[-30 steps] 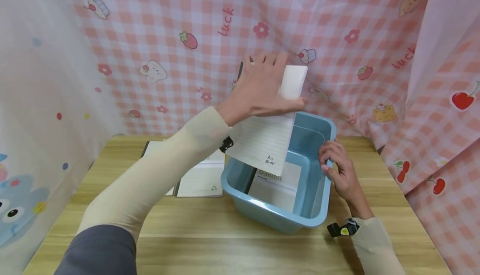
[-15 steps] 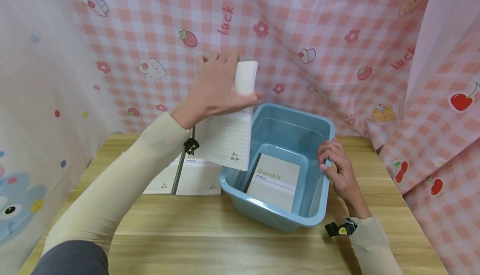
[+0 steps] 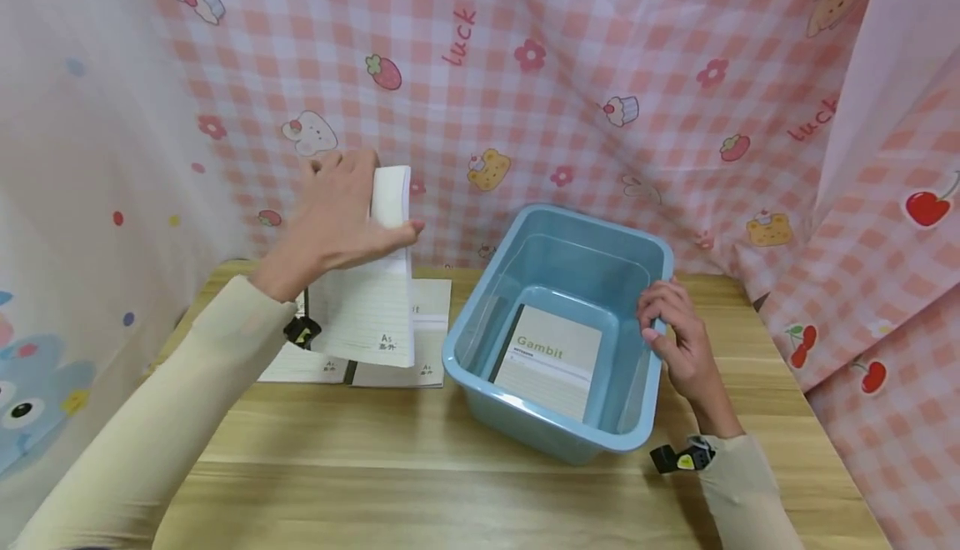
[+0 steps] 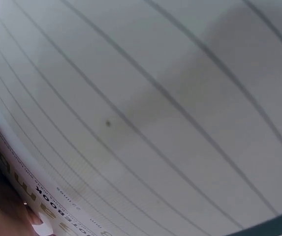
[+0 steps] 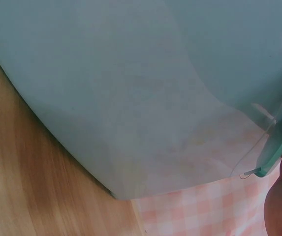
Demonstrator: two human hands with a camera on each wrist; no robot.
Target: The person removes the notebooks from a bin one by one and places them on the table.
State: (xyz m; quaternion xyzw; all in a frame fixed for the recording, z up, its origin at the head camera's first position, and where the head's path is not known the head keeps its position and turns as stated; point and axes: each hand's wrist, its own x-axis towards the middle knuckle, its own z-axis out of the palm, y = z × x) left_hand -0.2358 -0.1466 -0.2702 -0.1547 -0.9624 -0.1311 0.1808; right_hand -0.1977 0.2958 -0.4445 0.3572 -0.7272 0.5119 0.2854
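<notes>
My left hand (image 3: 330, 221) grips a white lined notebook (image 3: 367, 308) from above, thumb along its right edge, and holds it tilted over two more notebooks on the table. Of those, the right one (image 3: 431, 333) shows its right side and the left one (image 3: 300, 365) only its lower part. In the left wrist view the held notebook's lined cover (image 4: 131, 118) fills the picture. My right hand (image 3: 678, 337) curls its fingers over the right rim of a blue plastic basin (image 3: 480, 317). Inside the basin one "Gambit" notebook (image 3: 551, 362) with a dark spine lies flat.
Everything stands on a wood-grain table (image 3: 360, 467). A pink checked curtain (image 3: 570, 92) hangs right behind its back edge, and a white patterned curtain (image 3: 90, 200) hangs at the left.
My left hand has carried the notebook leftward from over the basin to over the notebooks on the table, and somewhat lower. The notebook inside the basin has come into full view. My right hand stays on the rim.
</notes>
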